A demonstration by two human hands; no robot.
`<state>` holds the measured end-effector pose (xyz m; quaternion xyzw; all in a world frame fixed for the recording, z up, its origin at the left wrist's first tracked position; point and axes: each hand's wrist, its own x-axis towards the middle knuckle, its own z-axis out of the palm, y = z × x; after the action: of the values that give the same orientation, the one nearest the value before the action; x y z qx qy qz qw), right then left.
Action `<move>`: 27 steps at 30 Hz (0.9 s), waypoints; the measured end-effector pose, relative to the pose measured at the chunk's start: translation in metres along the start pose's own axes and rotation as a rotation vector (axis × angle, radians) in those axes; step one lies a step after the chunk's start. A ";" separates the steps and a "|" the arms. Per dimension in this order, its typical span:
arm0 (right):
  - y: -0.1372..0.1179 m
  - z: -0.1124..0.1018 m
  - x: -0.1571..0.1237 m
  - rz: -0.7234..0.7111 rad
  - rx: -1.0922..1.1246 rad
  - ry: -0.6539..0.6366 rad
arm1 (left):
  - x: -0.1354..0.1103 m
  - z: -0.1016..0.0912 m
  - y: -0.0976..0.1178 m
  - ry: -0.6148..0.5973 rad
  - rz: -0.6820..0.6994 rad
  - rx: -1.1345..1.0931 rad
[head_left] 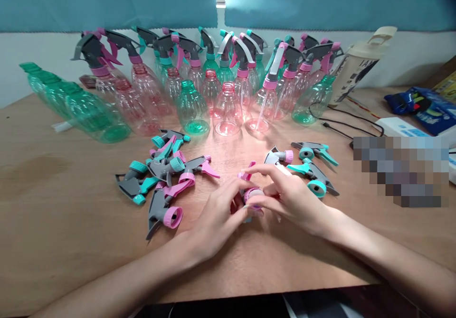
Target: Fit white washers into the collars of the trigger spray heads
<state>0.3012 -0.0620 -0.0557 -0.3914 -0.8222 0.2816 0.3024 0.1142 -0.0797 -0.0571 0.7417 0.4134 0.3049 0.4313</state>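
Note:
Between my two hands is a pink-collared spray nozzle [253,193], its round collar turned toward me. My left hand [224,203] has its fingers closed around the nozzle's left side. From the right, my right hand [290,194] pinches the same collar with thumb and fingers. Much of the nozzle's body is hidden behind the fingers. Loose grey spray nozzles with pink and teal parts [166,163] lie in a pile to the left. Several more nozzles [313,166] lie just beyond my right hand.
Behind the nozzles stand rows of clear pink bottles [228,111] and green bottles [193,109], some topped with nozzles. At the right are a tall shaker cup [359,66], a black cable [356,123], a blue packet [423,107] and a white box [402,128]. The wooden table's [249,285] front edge is near me.

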 end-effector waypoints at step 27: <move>0.000 -0.030 0.004 -0.283 -0.044 -0.013 | 0.000 -0.008 -0.003 0.035 0.097 0.186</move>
<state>0.3210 -0.0520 -0.0350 -0.2762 -0.8771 0.2204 0.3253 0.1067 -0.0762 -0.0566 0.7922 0.4109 0.2987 0.3382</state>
